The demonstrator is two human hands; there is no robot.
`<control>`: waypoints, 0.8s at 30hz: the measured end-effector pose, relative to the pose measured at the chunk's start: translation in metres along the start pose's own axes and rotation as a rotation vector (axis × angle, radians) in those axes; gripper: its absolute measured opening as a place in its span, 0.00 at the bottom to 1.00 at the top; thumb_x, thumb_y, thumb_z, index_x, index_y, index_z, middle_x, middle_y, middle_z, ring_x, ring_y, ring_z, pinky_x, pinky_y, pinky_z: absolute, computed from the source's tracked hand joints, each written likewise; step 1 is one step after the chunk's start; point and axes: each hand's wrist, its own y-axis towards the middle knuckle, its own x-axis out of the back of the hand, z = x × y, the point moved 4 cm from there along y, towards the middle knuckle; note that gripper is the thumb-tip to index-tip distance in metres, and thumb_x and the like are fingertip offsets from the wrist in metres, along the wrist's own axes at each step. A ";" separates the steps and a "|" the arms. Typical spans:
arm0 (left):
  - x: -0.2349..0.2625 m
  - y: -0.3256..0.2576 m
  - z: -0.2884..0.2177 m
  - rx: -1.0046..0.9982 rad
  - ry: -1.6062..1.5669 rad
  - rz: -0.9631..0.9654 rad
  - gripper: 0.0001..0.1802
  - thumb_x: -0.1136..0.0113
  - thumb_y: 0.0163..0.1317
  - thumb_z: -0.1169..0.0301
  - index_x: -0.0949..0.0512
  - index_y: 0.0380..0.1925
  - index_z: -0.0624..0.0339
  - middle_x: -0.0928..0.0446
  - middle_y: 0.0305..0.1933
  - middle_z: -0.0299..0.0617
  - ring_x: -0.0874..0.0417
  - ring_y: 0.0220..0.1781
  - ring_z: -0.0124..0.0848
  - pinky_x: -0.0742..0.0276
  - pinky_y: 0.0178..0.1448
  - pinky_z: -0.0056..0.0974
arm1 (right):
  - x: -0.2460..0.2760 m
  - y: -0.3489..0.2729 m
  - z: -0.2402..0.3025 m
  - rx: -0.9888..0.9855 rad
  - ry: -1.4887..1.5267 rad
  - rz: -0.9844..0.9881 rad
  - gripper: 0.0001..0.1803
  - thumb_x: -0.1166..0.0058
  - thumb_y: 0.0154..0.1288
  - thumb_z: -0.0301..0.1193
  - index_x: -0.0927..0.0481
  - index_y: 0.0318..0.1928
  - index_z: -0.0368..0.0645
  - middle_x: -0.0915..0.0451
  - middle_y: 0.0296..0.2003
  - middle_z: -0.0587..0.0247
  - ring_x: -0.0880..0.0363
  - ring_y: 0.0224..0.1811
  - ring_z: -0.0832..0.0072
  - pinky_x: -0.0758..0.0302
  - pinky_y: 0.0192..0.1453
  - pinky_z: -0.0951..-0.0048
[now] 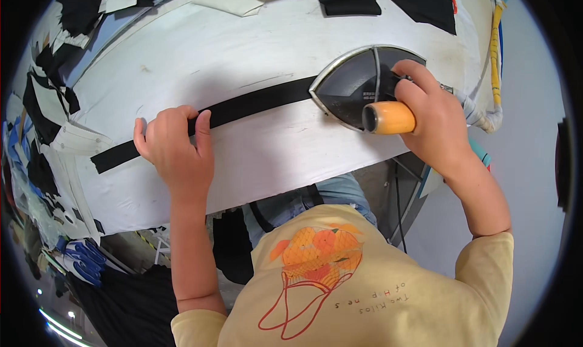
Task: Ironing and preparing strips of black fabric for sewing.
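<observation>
A long black fabric strip (261, 106) lies slantwise across the white padded ironing table (243, 55). Its right end runs under the pointed tip of a dark steam iron (349, 86), whose soleplate has a silver rim. My right hand (434, 113) is wrapped round the iron's orange wooden handle (388, 117). Toward the strip's left end my left hand (176, 140) rests on it, thumb and fingers bent down onto the cloth. Its fingertips are partly hidden, but the strip passes between thumb and fingers. The strip's free left end sticks out past that hand.
Black cloth pieces (346, 0) and a pale piece (234, 0) lie along the far edge. More scraps (45, 104) are heaped at the left. A yellow-wrapped hose (496, 55) runs down the right side to the iron. Dark cloth (121, 304) hangs below at left.
</observation>
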 end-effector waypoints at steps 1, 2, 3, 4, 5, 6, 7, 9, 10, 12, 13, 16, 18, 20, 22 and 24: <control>0.002 0.000 0.003 -0.002 0.008 -0.003 0.09 0.36 0.63 0.62 0.24 0.32 0.52 0.25 0.32 0.31 0.26 0.38 0.34 0.48 0.72 0.54 | 0.001 0.000 0.001 -0.001 0.002 -0.006 0.14 0.36 0.48 0.23 0.25 0.37 0.44 0.25 0.55 0.63 0.18 0.35 0.57 0.21 0.35 0.61; 0.003 0.000 0.006 -0.003 0.015 -0.006 0.08 0.37 0.64 0.63 0.24 0.32 0.52 0.26 0.31 0.31 0.27 0.38 0.34 0.48 0.72 0.54 | 0.002 0.000 0.002 -0.001 0.003 -0.011 0.14 0.36 0.49 0.24 0.25 0.36 0.44 0.25 0.55 0.63 0.18 0.35 0.57 0.21 0.35 0.61; 0.003 -0.001 0.010 0.005 0.016 -0.008 0.08 0.37 0.64 0.63 0.24 0.32 0.52 0.26 0.31 0.31 0.27 0.38 0.34 0.48 0.72 0.54 | 0.003 0.000 0.003 0.007 0.001 -0.009 0.14 0.36 0.49 0.24 0.25 0.36 0.44 0.25 0.55 0.63 0.18 0.35 0.57 0.21 0.35 0.61; 0.003 -0.002 0.012 -0.001 0.007 -0.010 0.08 0.37 0.64 0.63 0.25 0.31 0.52 0.26 0.31 0.31 0.27 0.38 0.34 0.47 0.72 0.54 | 0.004 0.000 0.004 -0.018 0.011 -0.009 0.14 0.35 0.48 0.24 0.28 0.33 0.43 0.24 0.55 0.63 0.19 0.35 0.56 0.22 0.36 0.62; 0.003 -0.003 0.014 -0.008 -0.002 -0.012 0.08 0.37 0.64 0.63 0.25 0.31 0.51 0.26 0.32 0.31 0.27 0.38 0.34 0.47 0.71 0.54 | 0.006 0.001 0.005 -0.043 0.021 -0.008 0.15 0.34 0.48 0.23 0.30 0.30 0.42 0.24 0.55 0.62 0.19 0.36 0.56 0.24 0.37 0.63; 0.002 -0.003 0.017 0.002 -0.001 -0.014 0.08 0.37 0.64 0.63 0.25 0.31 0.51 0.26 0.32 0.31 0.27 0.38 0.34 0.47 0.71 0.54 | 0.006 0.002 0.006 -0.052 0.030 0.009 0.15 0.33 0.47 0.24 0.30 0.29 0.42 0.24 0.56 0.61 0.20 0.37 0.56 0.24 0.38 0.64; 0.001 -0.004 0.018 -0.009 -0.001 -0.025 0.09 0.36 0.63 0.62 0.25 0.31 0.51 0.26 0.32 0.31 0.27 0.38 0.33 0.46 0.71 0.55 | 0.006 0.002 0.006 -0.045 0.025 0.011 0.15 0.33 0.47 0.24 0.30 0.29 0.42 0.24 0.56 0.61 0.20 0.37 0.56 0.24 0.38 0.64; -0.001 -0.003 0.020 -0.011 -0.002 -0.038 0.09 0.35 0.62 0.62 0.25 0.30 0.50 0.26 0.32 0.31 0.27 0.39 0.33 0.46 0.71 0.55 | 0.005 0.003 0.006 -0.050 0.057 -0.002 0.16 0.33 0.47 0.24 0.30 0.28 0.42 0.24 0.56 0.59 0.19 0.38 0.55 0.24 0.39 0.64; -0.001 -0.004 0.021 -0.018 0.000 -0.044 0.10 0.35 0.62 0.62 0.26 0.30 0.50 0.27 0.32 0.31 0.27 0.39 0.33 0.45 0.71 0.55 | 0.004 0.003 0.007 -0.045 0.054 0.002 0.16 0.33 0.47 0.24 0.30 0.28 0.42 0.24 0.56 0.59 0.19 0.38 0.55 0.24 0.39 0.64; -0.002 -0.006 0.022 -0.019 0.002 -0.050 0.10 0.34 0.61 0.62 0.26 0.30 0.50 0.27 0.32 0.31 0.27 0.39 0.33 0.45 0.71 0.55 | 0.006 0.003 0.009 -0.006 0.066 -0.061 0.14 0.34 0.47 0.25 0.29 0.30 0.43 0.24 0.54 0.62 0.20 0.32 0.56 0.25 0.34 0.62; -0.003 -0.006 0.023 -0.021 0.002 -0.061 0.11 0.34 0.61 0.61 0.26 0.30 0.50 0.27 0.32 0.31 0.27 0.40 0.33 0.45 0.71 0.54 | 0.005 0.003 0.010 -0.002 0.065 -0.059 0.14 0.34 0.47 0.25 0.29 0.30 0.43 0.24 0.54 0.62 0.20 0.32 0.56 0.25 0.34 0.62; -0.004 -0.006 0.025 -0.020 0.006 -0.076 0.11 0.34 0.60 0.61 0.26 0.29 0.50 0.28 0.33 0.31 0.27 0.40 0.34 0.45 0.71 0.54 | 0.004 0.004 0.015 -0.004 0.072 -0.072 0.14 0.33 0.47 0.25 0.28 0.29 0.43 0.23 0.55 0.62 0.20 0.32 0.56 0.25 0.34 0.63; -0.004 -0.007 0.025 -0.017 0.011 -0.080 0.11 0.33 0.60 0.61 0.26 0.29 0.49 0.28 0.33 0.31 0.27 0.40 0.34 0.45 0.71 0.54 | 0.004 0.005 0.022 0.008 0.057 -0.056 0.13 0.34 0.47 0.25 0.28 0.30 0.43 0.23 0.55 0.62 0.20 0.32 0.56 0.24 0.34 0.63; -0.004 -0.007 0.025 -0.013 0.008 -0.069 0.11 0.33 0.60 0.61 0.26 0.29 0.49 0.28 0.33 0.31 0.27 0.40 0.34 0.45 0.71 0.54 | 0.003 0.010 0.034 0.019 0.064 -0.055 0.13 0.34 0.47 0.25 0.28 0.30 0.43 0.23 0.55 0.61 0.19 0.32 0.56 0.24 0.34 0.62; -0.004 -0.007 0.026 -0.011 0.015 -0.073 0.11 0.33 0.60 0.61 0.26 0.29 0.49 0.28 0.33 0.31 0.27 0.40 0.34 0.46 0.71 0.53 | 0.001 0.016 0.049 0.018 0.055 -0.023 0.12 0.35 0.48 0.25 0.27 0.32 0.43 0.24 0.55 0.60 0.18 0.33 0.56 0.22 0.34 0.62; -0.005 -0.007 0.027 -0.012 0.020 -0.077 0.11 0.33 0.60 0.61 0.27 0.29 0.49 0.29 0.33 0.31 0.27 0.40 0.34 0.46 0.71 0.53 | -0.001 0.021 0.066 0.049 0.028 -0.019 0.14 0.35 0.48 0.25 0.26 0.34 0.44 0.25 0.56 0.60 0.18 0.33 0.56 0.21 0.34 0.61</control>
